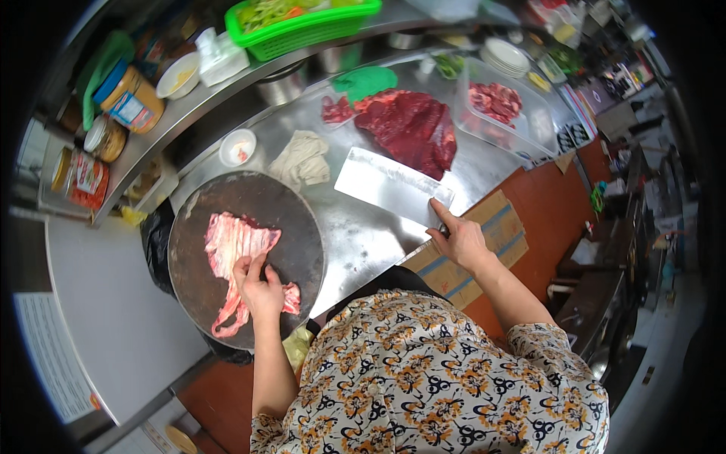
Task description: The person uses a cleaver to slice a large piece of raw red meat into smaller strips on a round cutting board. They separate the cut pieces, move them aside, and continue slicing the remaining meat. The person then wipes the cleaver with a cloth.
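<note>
My right hand grips a broad metal cleaver, its forefinger laid along the blade; the handle is mostly hidden in the palm. The blade is held over the steel worktop, near a large slab of dark red raw meat. On a round, dark chopping block lies a fatty, pale-streaked piece of raw meat. My left hand has its fingertips closed on the lower edge of this piece. A loose strip trails below the fingers, and a small scrap shows beside the wrist.
A crumpled cloth and small white bowl sit behind the block. A clear plastic tub with cut meat stands far right. The raised steel shelf holds jars and a green basket. Flattened cardboard covers the floor.
</note>
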A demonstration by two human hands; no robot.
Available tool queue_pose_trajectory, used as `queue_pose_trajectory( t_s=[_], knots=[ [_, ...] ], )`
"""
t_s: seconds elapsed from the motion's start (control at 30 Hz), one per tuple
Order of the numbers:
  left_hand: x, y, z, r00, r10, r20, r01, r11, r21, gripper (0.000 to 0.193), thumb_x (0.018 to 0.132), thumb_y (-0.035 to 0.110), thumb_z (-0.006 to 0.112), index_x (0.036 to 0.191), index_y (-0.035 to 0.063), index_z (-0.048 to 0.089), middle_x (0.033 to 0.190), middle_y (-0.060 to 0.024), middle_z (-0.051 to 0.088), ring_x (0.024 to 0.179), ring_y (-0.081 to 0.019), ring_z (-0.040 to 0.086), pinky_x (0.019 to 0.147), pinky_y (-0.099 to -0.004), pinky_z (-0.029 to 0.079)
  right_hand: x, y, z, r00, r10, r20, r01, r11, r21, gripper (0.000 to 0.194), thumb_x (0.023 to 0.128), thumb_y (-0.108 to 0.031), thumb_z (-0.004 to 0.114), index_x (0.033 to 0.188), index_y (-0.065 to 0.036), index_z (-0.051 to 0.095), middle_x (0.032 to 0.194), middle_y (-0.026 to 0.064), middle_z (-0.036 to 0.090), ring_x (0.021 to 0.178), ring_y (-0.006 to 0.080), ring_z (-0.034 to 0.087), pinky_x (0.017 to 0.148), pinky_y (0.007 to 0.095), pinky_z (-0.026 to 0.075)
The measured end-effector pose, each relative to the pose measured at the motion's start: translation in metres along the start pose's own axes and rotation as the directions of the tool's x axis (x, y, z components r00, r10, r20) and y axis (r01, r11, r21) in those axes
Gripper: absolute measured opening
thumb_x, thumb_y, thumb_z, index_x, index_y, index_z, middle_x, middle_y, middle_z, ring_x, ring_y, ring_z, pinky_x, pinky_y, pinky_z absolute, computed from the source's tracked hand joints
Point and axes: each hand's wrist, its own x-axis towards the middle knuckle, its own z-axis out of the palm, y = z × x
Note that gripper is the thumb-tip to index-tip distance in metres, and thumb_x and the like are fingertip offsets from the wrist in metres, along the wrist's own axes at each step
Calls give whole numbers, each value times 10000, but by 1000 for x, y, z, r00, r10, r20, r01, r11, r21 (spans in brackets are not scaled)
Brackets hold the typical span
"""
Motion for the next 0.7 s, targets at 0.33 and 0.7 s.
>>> queue_pose_trajectory(
  t_s=[0.33, 0.7],
  knots=[
    [-9, -48, 11, 980, 187, -62, -183, 981, 67, 239, 879, 0, 675, 1109, -36, 729, 1170, -220, 674, 1127, -393, 642, 1001, -459, 508, -89, 65, 0, 947, 320, 5, -312, 920, 239, 662, 946, -380, 695, 1506, -108, 474, 887, 254, 732, 812, 470, 709, 779, 534, 584],
    [-22, 119, 74, 987, 127, -94, -136, 985, -106, 40, 911, 7, 668, 895, -29, 669, 907, -145, 661, 840, -289, 620, 775, -385, 522, -218, 237, -2, 784, 618, -52, -494, 673, 551, 658, 908, -377, 747, 1447, -57, 549, 950, 258, 747, 870, 443, 735, 790, 473, 595]
  ],
)
